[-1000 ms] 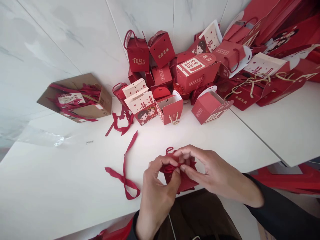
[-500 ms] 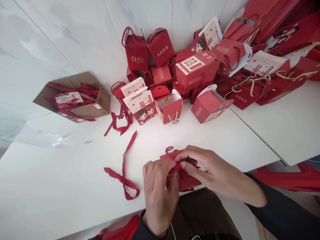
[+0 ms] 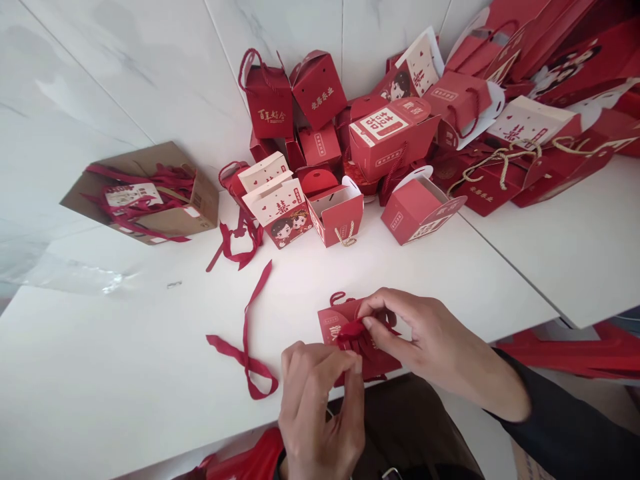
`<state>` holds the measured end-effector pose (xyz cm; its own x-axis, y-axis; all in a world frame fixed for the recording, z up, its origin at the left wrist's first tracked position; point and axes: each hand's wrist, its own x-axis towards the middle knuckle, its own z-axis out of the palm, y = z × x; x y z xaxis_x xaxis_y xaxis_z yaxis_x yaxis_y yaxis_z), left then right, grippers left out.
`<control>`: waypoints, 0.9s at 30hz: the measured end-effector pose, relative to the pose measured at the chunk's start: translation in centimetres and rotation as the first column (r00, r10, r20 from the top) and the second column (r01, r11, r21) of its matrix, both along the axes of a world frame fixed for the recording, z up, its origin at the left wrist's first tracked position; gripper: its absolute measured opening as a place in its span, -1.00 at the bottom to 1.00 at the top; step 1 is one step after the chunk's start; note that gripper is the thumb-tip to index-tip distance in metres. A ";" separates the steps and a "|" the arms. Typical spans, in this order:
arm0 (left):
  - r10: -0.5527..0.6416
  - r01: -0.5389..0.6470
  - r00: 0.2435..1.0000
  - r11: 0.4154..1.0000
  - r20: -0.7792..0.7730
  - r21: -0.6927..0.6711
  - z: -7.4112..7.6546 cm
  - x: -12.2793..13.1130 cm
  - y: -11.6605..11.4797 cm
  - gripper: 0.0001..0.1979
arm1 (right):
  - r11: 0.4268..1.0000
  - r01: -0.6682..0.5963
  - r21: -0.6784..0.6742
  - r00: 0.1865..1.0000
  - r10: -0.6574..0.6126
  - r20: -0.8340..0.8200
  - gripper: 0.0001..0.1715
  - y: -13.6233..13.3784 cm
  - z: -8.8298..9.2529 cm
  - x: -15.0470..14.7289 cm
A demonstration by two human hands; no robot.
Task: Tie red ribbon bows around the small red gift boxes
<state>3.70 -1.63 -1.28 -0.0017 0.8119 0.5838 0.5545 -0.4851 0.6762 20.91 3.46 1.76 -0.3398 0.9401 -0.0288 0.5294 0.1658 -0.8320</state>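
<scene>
Near the table's front edge is a small red gift box (image 3: 330, 321) with a cord handle, its front partly covered by my hands. A red ribbon (image 3: 351, 331) is gathered in a bow-like knot on it. My right hand (image 3: 417, 340) pinches the ribbon at its right side between thumb and forefinger. My left hand (image 3: 323, 400) is closed lower down, thumb and forefinger together at the ribbon's lower strands; just how much it grips is hidden. To the left a loose red ribbon (image 3: 246, 340) lies looped on the table.
Behind stand several red gift boxes, including an open one (image 3: 343, 223) and a tilted one (image 3: 417, 212). A cardboard box (image 3: 204, 203) of ribbons sits at the back left, by a crumpled ribbon (image 3: 240, 245). Clear plastic (image 3: 95, 277) lies at the left. A seam (image 3: 510, 267) crosses the tabletop.
My left hand has drawn down and toward me from the knot, showing more of the box front and the ribbon. My right hand stays pinched at the ribbon.
</scene>
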 end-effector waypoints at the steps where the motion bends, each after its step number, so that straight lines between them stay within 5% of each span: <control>1: -0.002 0.002 1.000 1.000 0.010 0.014 0.0 0.1 -0.1 -0.68 | 1.000 0.004 0.013 1.000 -0.004 0.004 -0.89 0.0 -0.1 0.0; 7: 0.187 -0.200 0.977 0.971 -0.101 -0.132 -0.2 -0.6 0.4 -0.71 | 0.998 0.021 0.064 1.000 -0.022 0.020 -0.86 0.0 -0.3 0.0; 9: 0.155 -0.185 0.974 0.967 -0.168 -0.178 -0.4 -1.2 0.7 -0.81 | 0.998 0.028 0.063 0.999 -0.030 0.031 -0.86 0.0 -0.2 0.0; 16: 0.057 -0.046 0.977 0.997 -0.207 0.057 0.2 -0.8 -0.4 -0.83 | 0.996 0.020 0.088 0.998 -0.025 0.055 -0.87 -0.1 -0.2 0.0; 18: -0.002 -0.004 0.990 0.999 -0.144 -0.041 0.5 -0.5 -0.7 -0.91 | 0.994 0.016 0.108 0.998 -0.022 0.061 -0.87 -0.1 -0.2 -0.1; 22: 0.159 -0.150 0.987 0.931 -0.001 -0.332 0.8 -0.6 -0.1 -0.94 | 0.994 0.023 0.103 0.997 -0.031 0.076 -0.87 0.0 -0.2 -0.2; 27: 0.042 -0.043 0.999 0.928 -0.011 -0.371 0.8 -0.6 1.2 -0.94 | 0.996 0.026 0.082 0.997 -0.032 0.070 -0.89 -0.2 0.0 -0.1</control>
<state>3.06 -0.39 -0.47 -0.0402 0.9697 0.2411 0.5712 -0.1757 0.8018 20.84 3.31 1.73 -0.3123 0.9497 0.0244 0.5927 0.2149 -0.7762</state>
